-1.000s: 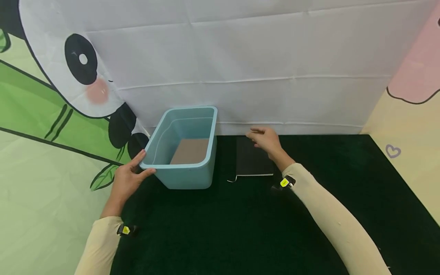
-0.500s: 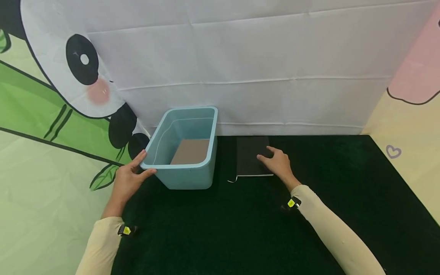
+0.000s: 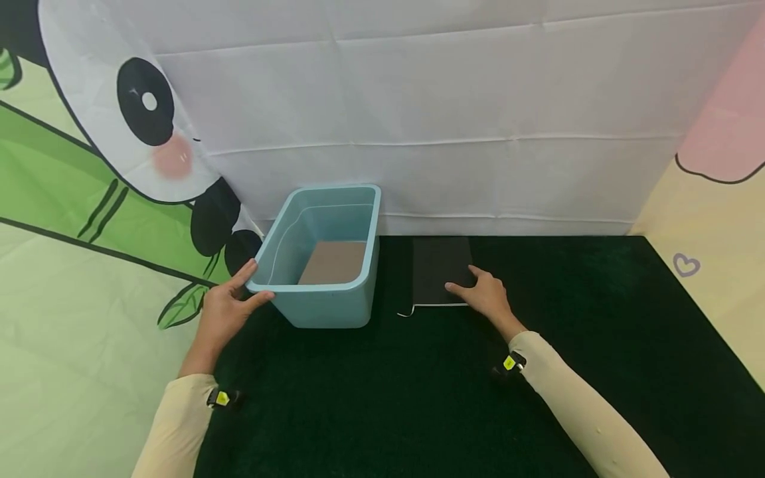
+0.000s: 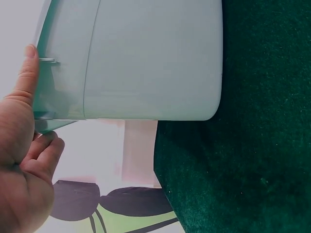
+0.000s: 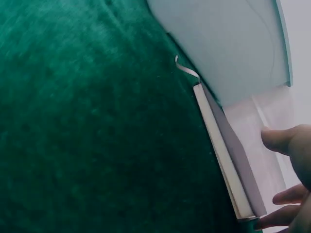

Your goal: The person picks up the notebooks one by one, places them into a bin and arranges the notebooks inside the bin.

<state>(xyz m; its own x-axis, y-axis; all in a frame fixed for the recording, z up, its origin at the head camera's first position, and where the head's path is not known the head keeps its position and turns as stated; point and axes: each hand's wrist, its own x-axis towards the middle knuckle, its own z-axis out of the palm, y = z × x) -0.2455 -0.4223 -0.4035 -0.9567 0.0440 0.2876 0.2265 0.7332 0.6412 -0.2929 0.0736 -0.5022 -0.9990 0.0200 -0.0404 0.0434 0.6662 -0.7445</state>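
Note:
My left hand point(image 3: 226, 312) holds the near left corner of a light blue plastic bin point(image 3: 323, 307), thumb along the front rim and fingers at the left side. In the left wrist view, some of those fingers curl beneath the rim. Inside the bin lies a flat grey-brown rectangle point(image 3: 335, 262). To the bin's right, a black notebook point(image 3: 439, 272) lies flat, its pale page edge and ribbon toward me. Over its near right corner is my right hand point(image 3: 487, 295), thumb and fingers spread apart. Whether the fingertips touch the cover, I cannot tell.
A dark green cloth point(image 3: 382, 398) covers the table. Behind it hangs a white fabric backdrop point(image 3: 442, 99), close to the bin and the notebook. Printed cartoon panels stand at both sides, and the table's right edge point(image 3: 702, 318) slants toward me.
My right hand has come back toward me and down, from above the notebook's far part to its near right corner, and its fingers have spread. My left hand and the bin stay put.

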